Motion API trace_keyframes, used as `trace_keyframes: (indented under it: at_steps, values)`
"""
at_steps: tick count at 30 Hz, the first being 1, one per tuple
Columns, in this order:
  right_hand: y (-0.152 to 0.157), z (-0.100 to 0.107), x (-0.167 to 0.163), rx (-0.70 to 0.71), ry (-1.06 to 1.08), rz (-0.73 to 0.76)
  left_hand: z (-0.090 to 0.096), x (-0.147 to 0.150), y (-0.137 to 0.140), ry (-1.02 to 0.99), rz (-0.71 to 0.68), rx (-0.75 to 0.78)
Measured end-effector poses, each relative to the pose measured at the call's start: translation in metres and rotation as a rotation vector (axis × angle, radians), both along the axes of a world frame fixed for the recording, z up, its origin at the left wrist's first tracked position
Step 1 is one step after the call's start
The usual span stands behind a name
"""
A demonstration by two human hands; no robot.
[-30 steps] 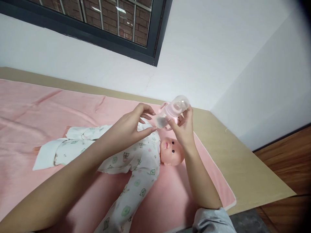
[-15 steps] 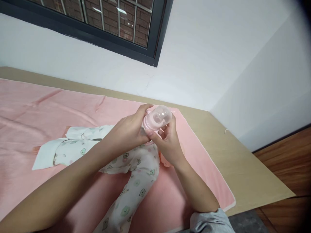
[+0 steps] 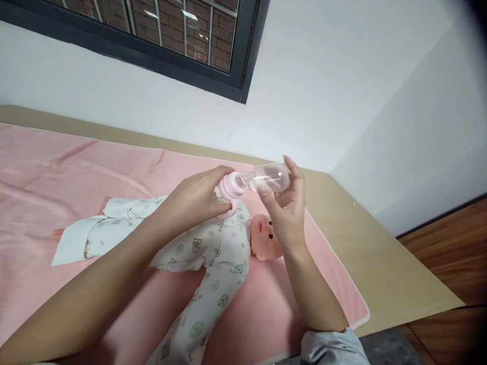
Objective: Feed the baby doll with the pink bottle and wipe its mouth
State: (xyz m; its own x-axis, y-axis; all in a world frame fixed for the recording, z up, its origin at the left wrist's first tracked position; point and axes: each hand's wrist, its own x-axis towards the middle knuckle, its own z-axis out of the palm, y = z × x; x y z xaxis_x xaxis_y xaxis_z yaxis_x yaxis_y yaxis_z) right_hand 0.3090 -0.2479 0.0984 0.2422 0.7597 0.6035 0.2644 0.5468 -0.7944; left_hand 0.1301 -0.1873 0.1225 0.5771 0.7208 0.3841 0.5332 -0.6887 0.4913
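Note:
My left hand point(image 3: 205, 195) is wrapped round a baby bottle point(image 3: 231, 186) with a pink collar and a pink handle. A clear nipple on the bottle points right. Between the thumb and fingers of my right hand point(image 3: 287, 208) is a clear bottle cap point(image 3: 273, 177), off the collar and just beside the nipple's tip. Beneath both hands a baby doll point(image 3: 213, 253) in white printed clothes lies on its back. Its head point(image 3: 264, 237) is on the right, partly behind my right wrist; my left forearm crosses its body.
A pink blanket point(image 3: 45, 162) lies under the doll on a tan board surface point(image 3: 342, 228). Behind it rises a white wall point(image 3: 297, 91) with a dark-framed barred window point(image 3: 243, 76). Wooden panelling point(image 3: 456, 243) stands at the right edge.
My right hand has drawn the clear cap off the bottle and moved right with it, baring the nipple. More of the doll's face shows. The left hand stays on the bottle.

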Motion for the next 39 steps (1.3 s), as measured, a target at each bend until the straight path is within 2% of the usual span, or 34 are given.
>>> trace_keyframes:
  at_steps: [4, 7, 11, 15, 18, 21, 27, 33, 39]
  values:
    - [0.019, 0.001, 0.04, 0.105, -0.026, -0.178, -0.004, -0.01, 0.024, -0.015, 0.107, 0.037]
    - [0.049, -0.015, 0.088, 0.105, 0.02, -0.323, -0.006, -0.021, 0.044, -0.004, 0.221, 0.068]
    - [0.085, -0.063, 0.148, -0.083, 0.07, -0.565, -0.011, -0.033, 0.066, 0.06, 0.272, 0.095]
    - [0.098, -0.115, 0.181, -0.301, 0.002, -0.721, -0.021, -0.042, 0.086, 0.1, 0.368, 0.041]
    - [0.097, -0.141, 0.189, -0.393, -0.113, -0.754, -0.029, -0.048, 0.101, 0.133, 0.443, 0.009]
    - [0.096, -0.153, 0.191, -0.454, -0.233, -0.748, -0.038, -0.054, 0.115, 0.164, 0.496, -0.018]
    - [0.096, -0.157, 0.188, -0.604, -0.386, -0.745, -0.057, -0.069, 0.141, 0.251, 0.532, -0.083]
    - [0.096, -0.16, 0.188, -0.602, -0.369, -0.744, -0.075, -0.082, 0.161, 0.357, 0.57, -0.154]
    - [0.096, -0.166, 0.191, -0.591, -0.367, -0.742, -0.083, -0.087, 0.169, 0.387, 0.588, -0.218]
